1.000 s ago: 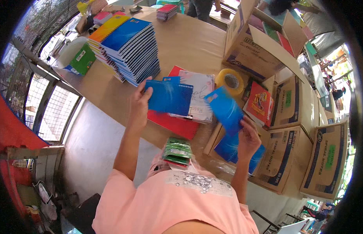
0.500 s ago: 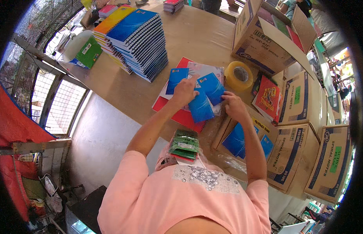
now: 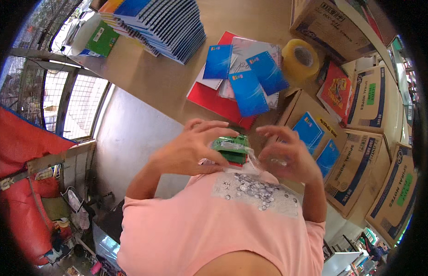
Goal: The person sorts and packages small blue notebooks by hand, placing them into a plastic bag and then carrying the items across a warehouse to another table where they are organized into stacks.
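My left hand [image 3: 188, 146] hovers close to my chest, its fingers spread and the thumb apart. Facing it is my right hand [image 3: 287, 154], slightly blurred, with curved fingers held apart. Between them, against my front, sits a bundle of green-covered booklets [image 3: 232, 145] in clear plastic; some loose plastic film trails toward my right hand, and whether it touches the fingers is unclear. Beyond the hands, three small blue spiral notepads [image 3: 247, 92] lie over a pale patterned notebook [image 3: 244, 48] and a red notebook [image 3: 205, 97] on the table.
A tall stack of blue spiral notebooks [image 3: 170, 27] stands at the far left. A yellow tape roll [image 3: 287, 66] and a red-covered notebook [image 3: 336, 92] lie to the right. Several cardboard boxes [image 3: 356, 170] line the right side; more blue notepads [image 3: 307, 131] rest on a carton.
Both hands have let go of the blue notepads and drawn back toward my chest, around the green bundle. The notepads stay on the notebooks, and the view has shifted.
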{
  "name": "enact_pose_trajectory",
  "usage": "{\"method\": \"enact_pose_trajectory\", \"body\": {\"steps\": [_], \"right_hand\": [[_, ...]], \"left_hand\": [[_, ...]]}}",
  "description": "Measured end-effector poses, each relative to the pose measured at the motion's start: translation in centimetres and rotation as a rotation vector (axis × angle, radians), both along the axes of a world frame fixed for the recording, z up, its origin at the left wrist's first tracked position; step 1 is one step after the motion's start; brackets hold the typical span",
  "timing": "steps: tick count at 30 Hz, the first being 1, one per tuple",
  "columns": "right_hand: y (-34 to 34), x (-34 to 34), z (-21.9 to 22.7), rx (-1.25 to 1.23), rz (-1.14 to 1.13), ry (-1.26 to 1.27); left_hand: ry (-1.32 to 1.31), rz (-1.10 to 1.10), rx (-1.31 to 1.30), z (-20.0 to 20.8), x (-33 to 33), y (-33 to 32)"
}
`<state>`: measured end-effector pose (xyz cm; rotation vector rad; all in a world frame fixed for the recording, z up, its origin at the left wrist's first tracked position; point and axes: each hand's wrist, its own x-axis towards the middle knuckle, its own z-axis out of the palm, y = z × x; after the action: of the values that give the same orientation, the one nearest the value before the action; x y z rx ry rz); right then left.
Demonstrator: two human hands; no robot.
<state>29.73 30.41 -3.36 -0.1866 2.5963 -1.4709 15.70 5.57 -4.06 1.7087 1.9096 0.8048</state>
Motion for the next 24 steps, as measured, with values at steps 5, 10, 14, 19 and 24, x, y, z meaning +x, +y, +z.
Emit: {"method": "enact_pose_trajectory", "body": {"steps": [5,10,14,19,24], "right_hand": [[-2.8,0.9,-2.0,0.291,0.015,0.087],[-3.5,1.0,-3.5,0.353,-0.186,0.203],[-3.7,0.4,-3.1,0.284,-0.259,0.292],[-4.1,-0.7,-2.4,0.466,-0.199,0.216],[-4.4,-2.3,-2.1,0.563,-0.244,0.208]], "left_hand": [[0.096,0.211,-0.002,-1.2,2.5,-0.1],[0.234,0.286,0.234,-3.7,2.1,0.6],[0.178,0.351,0.256,-4.0,1.3,2.2],[-0.031,0.413,0.259,-4.6,0.7,2.7],[-0.267,0.404,0.150,-3.6,-0.1,2.5]]}}
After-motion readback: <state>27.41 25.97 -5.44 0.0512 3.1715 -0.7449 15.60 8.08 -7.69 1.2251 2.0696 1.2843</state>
